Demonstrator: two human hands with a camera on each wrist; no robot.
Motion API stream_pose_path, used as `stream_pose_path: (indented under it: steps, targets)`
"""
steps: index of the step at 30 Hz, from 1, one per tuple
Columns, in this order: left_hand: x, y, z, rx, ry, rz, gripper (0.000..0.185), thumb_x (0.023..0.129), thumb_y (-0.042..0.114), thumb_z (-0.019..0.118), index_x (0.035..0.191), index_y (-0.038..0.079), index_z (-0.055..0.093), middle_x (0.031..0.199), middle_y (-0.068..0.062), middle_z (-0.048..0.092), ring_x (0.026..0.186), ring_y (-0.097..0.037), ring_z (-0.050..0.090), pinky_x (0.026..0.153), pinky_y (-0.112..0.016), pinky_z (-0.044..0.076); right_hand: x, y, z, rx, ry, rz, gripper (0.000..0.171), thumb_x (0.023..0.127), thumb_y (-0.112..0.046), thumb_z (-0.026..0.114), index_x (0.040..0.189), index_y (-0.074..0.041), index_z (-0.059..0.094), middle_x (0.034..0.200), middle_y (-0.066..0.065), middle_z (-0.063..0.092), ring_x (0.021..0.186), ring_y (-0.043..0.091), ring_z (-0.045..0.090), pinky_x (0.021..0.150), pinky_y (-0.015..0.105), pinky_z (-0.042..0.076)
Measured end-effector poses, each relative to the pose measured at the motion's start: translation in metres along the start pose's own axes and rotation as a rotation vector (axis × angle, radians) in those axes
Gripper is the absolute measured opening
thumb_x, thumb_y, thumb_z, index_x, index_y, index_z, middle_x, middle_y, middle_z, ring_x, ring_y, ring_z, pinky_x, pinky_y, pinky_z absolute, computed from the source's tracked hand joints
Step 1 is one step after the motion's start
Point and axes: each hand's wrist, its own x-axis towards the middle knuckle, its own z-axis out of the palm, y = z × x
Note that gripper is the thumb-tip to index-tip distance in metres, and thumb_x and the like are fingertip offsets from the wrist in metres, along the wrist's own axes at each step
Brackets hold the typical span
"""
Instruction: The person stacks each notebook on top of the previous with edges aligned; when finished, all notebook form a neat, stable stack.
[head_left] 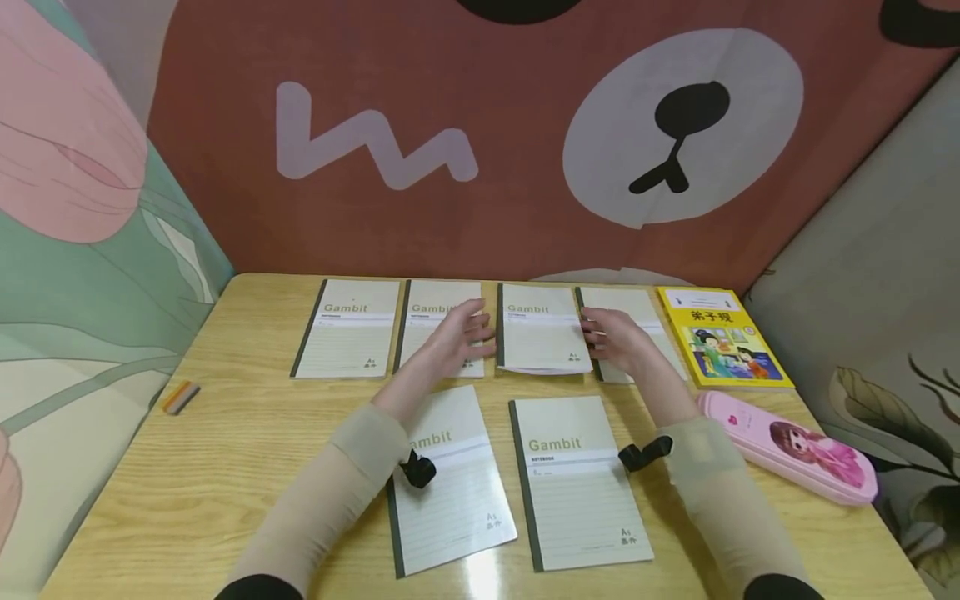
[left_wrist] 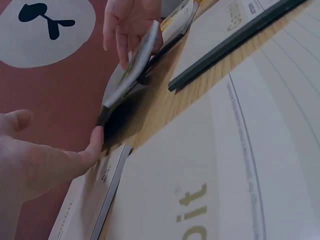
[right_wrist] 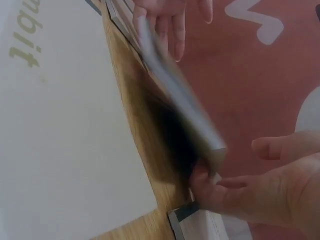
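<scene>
Both hands lifted one notebook from the back row.

The left hand and right hand pinched the third notebook by its opposite side edges, fingers under, thumbs above; the wrist views showed it tilted off the counter, probably gripped at both sides to keep the thin cover flat. It sat between two other notebooks of the back row, four in all. Two more notebooks lay nearer, under the forearms. A yellow book ended the row at the right, with a pink case near it. An eraser lay far left.
</scene>
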Motion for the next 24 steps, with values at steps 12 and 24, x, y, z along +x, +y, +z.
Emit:
stream_pose_path:
  steps: [12,24]
  targets:
    - [0.002,0.001,0.007,0.29,-0.024,0.05,0.072,0.1,0.007,0.063,0.163,0.006,0.027,0.141,-0.011,0.053,0.125,-0.02,0.057,0.116,-0.038,0.048,0.005,-0.002,0.008,-0.007,-0.037,-0.102,0.065,0.107,-0.003,0.044,0.165,-0.004,0.013,0.172,0.016,0.019,0.137,0.017,0.047,0.127,0.044,0.029]
    - [-0.015,0.031,-0.031,0.661,0.121,0.14,0.065,0.102,0.011,0.063,0.16,0.009,0.035,0.124,-0.011,0.06,0.106,-0.017,0.063,0.098,-0.032,0.06,0.01,-0.018,0.059,-0.028,0.03,-0.164,0.061,0.104,0.0,0.053,0.161,-0.004,0.031,0.153,0.017,0.047,0.129,0.024,0.058,0.118,0.044,0.045]
